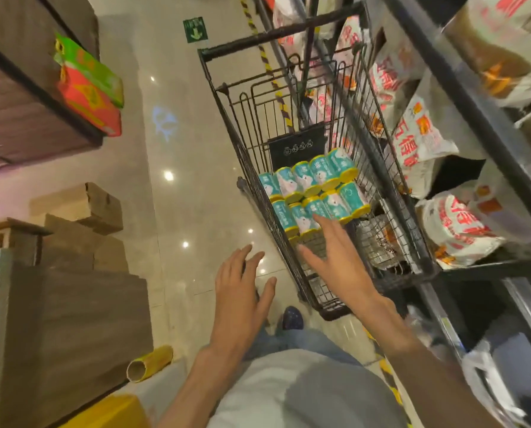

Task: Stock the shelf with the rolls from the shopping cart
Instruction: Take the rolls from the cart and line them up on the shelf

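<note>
Both hands are empty here, fingers spread: the right hand is stretched over the near rim of the shopping cart with its fingertips at the near row of rolls, while the left hand is held just outside the cart's left wall. Two rows of teal, yellow-capped rolls are seen lying tight together inside the cart, nothing lifted yet. The shelf right of the cart is crowded with white bags, so plenty of stocking is judged to remain.

rolls: teal-white, yellow ends | two packed rows | inside black wire shopping cart
</note>
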